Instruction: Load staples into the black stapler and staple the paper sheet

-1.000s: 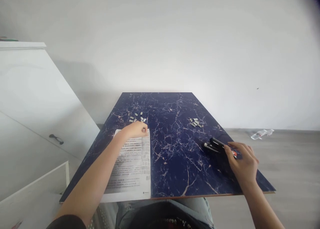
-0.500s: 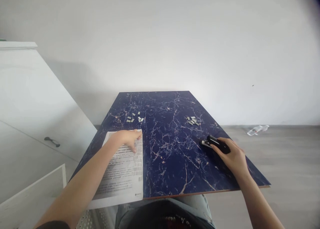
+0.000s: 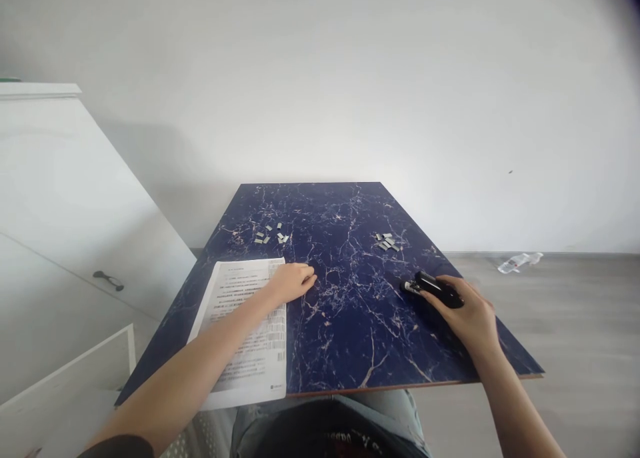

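Observation:
My right hand (image 3: 473, 311) is wrapped round a black stapler (image 3: 439, 290) near the table's right edge; the stapler's jaw points left, with a pale strip showing at its front. My left hand (image 3: 295, 281) is just past the right edge of a printed sheet of paper (image 3: 240, 371), low over the table, its fingers curled together. I see nothing between them. The forearm crosses the sheet and hides part of its text. Fine line-like marks run down the sheet's right margin. Its near end hangs over the table's front edge.
Short strips of staples (image 3: 283, 239) lie scattered beyond the sheet, and another cluster of staple strips (image 3: 387, 243) is at the right on the dark blue marbled table (image 3: 340, 338). A white cabinet (image 3: 60, 178) stands at left. Clear plastic packaging (image 3: 520, 263) rests on the floor.
My left hand has come off the sheet's upper right part and moved right, past its edge, with the fingers drawn in. The right hand and stapler have hardly moved.

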A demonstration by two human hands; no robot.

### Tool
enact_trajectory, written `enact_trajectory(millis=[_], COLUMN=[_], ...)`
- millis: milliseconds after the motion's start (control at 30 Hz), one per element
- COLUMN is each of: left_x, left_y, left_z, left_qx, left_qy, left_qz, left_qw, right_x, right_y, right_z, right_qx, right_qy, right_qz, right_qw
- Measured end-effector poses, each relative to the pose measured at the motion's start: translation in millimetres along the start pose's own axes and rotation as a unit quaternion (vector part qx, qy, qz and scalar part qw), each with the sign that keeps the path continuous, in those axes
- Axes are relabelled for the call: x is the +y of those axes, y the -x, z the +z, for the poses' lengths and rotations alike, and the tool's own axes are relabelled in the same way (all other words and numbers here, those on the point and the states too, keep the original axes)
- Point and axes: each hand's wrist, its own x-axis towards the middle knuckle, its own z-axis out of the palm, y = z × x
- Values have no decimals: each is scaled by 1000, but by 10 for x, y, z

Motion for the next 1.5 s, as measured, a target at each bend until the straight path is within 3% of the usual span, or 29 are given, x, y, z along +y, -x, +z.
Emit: enact_trajectory(millis=[133,200,300,400,467,533,767,867,1000,1100,1200,1367,1500], left_x=[-21,-13,-1,-4,-11,-19,-26,-13,16,39,51,40,38], left_y=[5,3,0,0,1,3,-5,2,38,61,62,49,49], left_z=[-38,-39,-30,-26,-27,-28,-16,-6,-21,-55,-76,-54,-47], left_qx=[6,7,-4,-12,-8,-6,-6,2,-26,-48,-55,-55,-54], left_qy=[17,12,8,4,-2,-5,-14,-34,-64,-61,-49,-47,-50], left_qz=[-5,-5,-3,-4,-1,2,7,26,96,144,154,133,132], left_qw=[1000,1000,1000,1000,1000,1000,1000,999,993,987,985,988,989], right_x=[-14,11,-84,-402,-644,-832,-1259,-1494,-1661,-1661,-1643,-1623,-1596], right_y=[103,185,285,302,272,234,266,290,102,-172,-372,-345,-264], right_z=[-84,-87,-28,82,163,239,479,565,605,658,815,1116,1172], right_qx=[88,83,-8,-144,-239,-277,-265,-267,-336,-386,-382,-334,-311], right_qy=[14,29,23,-30,-33,-4,72,69,58,29,-22,-52,-57], right_qz=[-53,-109,-211,-279,-297,-281,-187,-178,-223,-322,-400,-397,-385], right_qw=[995,990,977,949,924,919,943,945,913,864,833,853,867])
